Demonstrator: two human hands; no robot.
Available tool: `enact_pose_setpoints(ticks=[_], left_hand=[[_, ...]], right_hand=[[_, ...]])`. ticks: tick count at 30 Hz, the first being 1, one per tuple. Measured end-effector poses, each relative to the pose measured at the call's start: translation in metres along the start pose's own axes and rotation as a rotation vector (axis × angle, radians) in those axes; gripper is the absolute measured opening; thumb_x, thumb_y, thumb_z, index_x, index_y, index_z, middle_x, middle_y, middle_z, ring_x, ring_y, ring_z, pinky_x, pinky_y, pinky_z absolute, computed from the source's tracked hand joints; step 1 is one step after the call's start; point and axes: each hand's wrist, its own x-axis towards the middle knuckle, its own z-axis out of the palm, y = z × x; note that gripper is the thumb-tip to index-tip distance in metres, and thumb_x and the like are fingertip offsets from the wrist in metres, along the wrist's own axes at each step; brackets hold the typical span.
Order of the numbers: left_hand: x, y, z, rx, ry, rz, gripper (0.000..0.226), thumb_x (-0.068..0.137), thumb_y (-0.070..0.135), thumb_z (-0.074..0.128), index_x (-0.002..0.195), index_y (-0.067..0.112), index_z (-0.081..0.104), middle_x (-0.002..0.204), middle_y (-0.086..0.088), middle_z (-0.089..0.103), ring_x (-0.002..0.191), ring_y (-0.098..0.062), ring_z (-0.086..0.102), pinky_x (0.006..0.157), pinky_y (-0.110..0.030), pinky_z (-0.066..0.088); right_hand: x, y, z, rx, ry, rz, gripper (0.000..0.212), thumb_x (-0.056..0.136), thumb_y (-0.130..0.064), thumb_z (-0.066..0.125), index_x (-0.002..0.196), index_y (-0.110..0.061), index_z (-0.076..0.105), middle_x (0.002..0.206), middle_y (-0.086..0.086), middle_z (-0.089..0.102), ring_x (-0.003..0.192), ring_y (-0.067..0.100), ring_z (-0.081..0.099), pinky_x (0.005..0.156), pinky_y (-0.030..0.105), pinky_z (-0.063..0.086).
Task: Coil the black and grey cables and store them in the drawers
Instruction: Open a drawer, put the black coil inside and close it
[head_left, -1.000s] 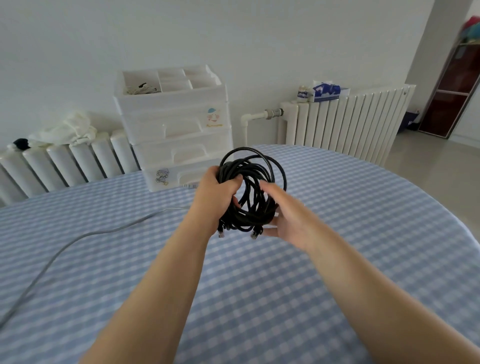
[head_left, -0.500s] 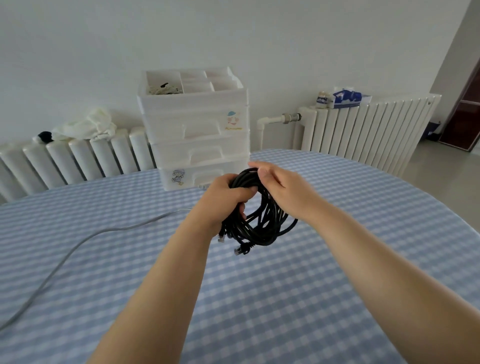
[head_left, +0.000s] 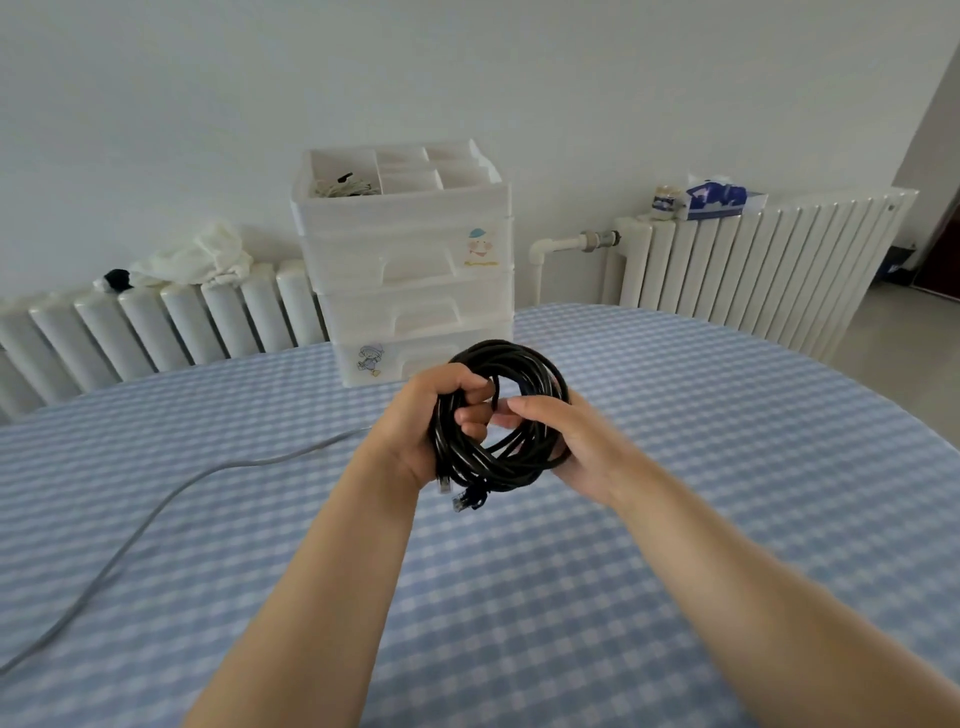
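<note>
The counter (head_left: 727, 467), under a blue-and-white checked cloth, is curving away along its right and far edges, with bare cloth lying open to the right of the arms and in front of them. Against its far edge the white drawer unit (head_left: 410, 291) is standing, its 3 drawers closed and its top tray open, with radiators running behind it on both sides. The grey cable (head_left: 156, 514) is trailing uncoiled across the left part of the cloth, from the near-left edge toward the hands. Above the middle of the counter, just in front of the lowest drawer, the black cable (head_left: 509, 415) is hanging as a coil with its 2 plugs dangling below. The left hand (head_left: 431, 415) is gripping the coil's left side, fingers curled through the loops. The right hand (head_left: 566, 441) is cupping its right side, fingers curled around the strands.
</note>
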Motion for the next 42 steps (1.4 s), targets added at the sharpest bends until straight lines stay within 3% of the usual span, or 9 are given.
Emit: enact_pose_setpoints(ticks=[3, 7, 12, 18, 24, 31, 34, 37, 42], left_hand=[[0.000, 0.001, -0.006, -0.104, -0.003, -0.033, 0.016, 0.075, 0.013, 0.048, 0.061, 0.012, 0.041, 0.047, 0.002, 0.033, 0.037, -0.007, 0.031, 0.036, -0.014, 0.033], [0.001, 0.003, -0.014, -0.019, 0.189, 0.027, 0.010, 0.086, 0.009, 0.051, 0.076, 0.008, 0.051, 0.065, 0.000, 0.050, 0.044, -0.008, 0.039, 0.041, -0.016, 0.039], [-0.001, 0.008, -0.024, 0.122, 0.348, 0.048, 0.018, 0.088, 0.025, 0.064, 0.101, 0.012, 0.067, 0.089, -0.002, 0.072, 0.067, -0.017, 0.067, 0.067, -0.032, 0.056], [0.000, 0.014, -0.041, 0.134, 0.458, 0.184, 0.029, 0.086, 0.024, 0.069, 0.114, 0.023, 0.062, 0.107, -0.002, 0.073, 0.093, -0.022, 0.072, 0.094, -0.046, 0.045], [0.005, 0.030, -0.059, 0.110, 0.562, 0.307, 0.041, 0.089, 0.007, 0.063, 0.116, 0.037, 0.057, 0.107, 0.002, 0.069, 0.078, -0.015, 0.072, 0.057, -0.027, 0.054], [0.024, 0.055, -0.089, 0.246, 0.599, 0.313, 0.054, 0.085, -0.010, 0.050, 0.123, 0.027, 0.055, 0.098, -0.006, 0.069, 0.072, -0.013, 0.066, 0.061, -0.029, 0.051], [0.027, 0.063, -0.096, 0.303, 0.627, 0.309, 0.053, 0.085, -0.012, 0.048, 0.123, 0.025, 0.053, 0.095, -0.009, 0.067, 0.060, -0.013, 0.060, 0.056, -0.026, 0.050], [0.028, 0.070, -0.101, 0.331, 0.648, 0.303, 0.053, 0.085, -0.013, 0.047, 0.124, 0.023, 0.052, 0.096, -0.011, 0.067, 0.055, -0.013, 0.056, 0.054, -0.026, 0.050], [0.018, 0.084, -0.106, 0.427, 0.700, 0.259, 0.051, 0.087, -0.008, 0.048, 0.123, 0.028, 0.050, 0.102, -0.007, 0.066, 0.058, -0.014, 0.058, 0.047, -0.026, 0.047]], right_hand=[[0.007, 0.001, 0.006, 0.098, -0.068, 0.020, 0.042, 0.084, -0.013, 0.062, 0.125, -0.007, 0.057, 0.121, 0.028, 0.062, 0.109, 0.040, 0.063, 0.098, 0.057, 0.046], [0.019, 0.002, 0.020, -0.084, 0.233, -0.059, 0.021, 0.085, -0.014, 0.068, 0.104, -0.008, 0.063, 0.084, 0.011, 0.063, 0.072, 0.025, 0.066, 0.075, 0.049, 0.058], [0.040, -0.002, 0.032, -0.230, 0.371, -0.144, 0.008, 0.087, -0.016, 0.065, 0.090, -0.020, 0.058, 0.073, 0.005, 0.059, 0.067, 0.018, 0.060, 0.070, 0.041, 0.054], [0.079, -0.002, 0.047, -0.282, 0.335, -0.160, 0.035, 0.088, -0.021, 0.063, 0.120, -0.015, 0.049, 0.085, 0.003, 0.061, 0.071, 0.014, 0.061, 0.073, 0.033, 0.051], [0.107, -0.010, 0.054, -0.273, 0.106, -0.042, 0.080, 0.089, -0.021, 0.065, 0.147, -0.046, 0.015, 0.117, 0.005, 0.063, 0.090, 0.026, 0.071, 0.092, 0.042, 0.054], [0.143, -0.015, 0.060, -0.272, 0.064, -0.026, 0.071, 0.087, -0.032, 0.068, 0.143, -0.043, 0.025, 0.122, 0.003, 0.060, 0.099, 0.026, 0.069, 0.092, 0.042, 0.054], [0.161, -0.014, 0.060, -0.446, 0.044, -0.069, 0.065, 0.087, -0.051, 0.061, 0.143, -0.038, 0.029, 0.132, -0.004, 0.051, 0.115, 0.017, 0.057, 0.096, 0.042, 0.051], [0.172, -0.018, 0.061, -0.688, 0.140, -0.264, 0.044, 0.094, -0.059, 0.040, 0.125, -0.030, 0.049, 0.103, -0.011, 0.053, 0.092, 0.006, 0.054, 0.083, 0.030, 0.047], [0.192, -0.022, 0.040, -1.394, 0.364, -0.459, 0.035, 0.101, -0.025, 0.040, 0.134, -0.016, 0.049, 0.133, 0.004, 0.048, 0.124, 0.023, 0.039, 0.092, 0.035, 0.039]])
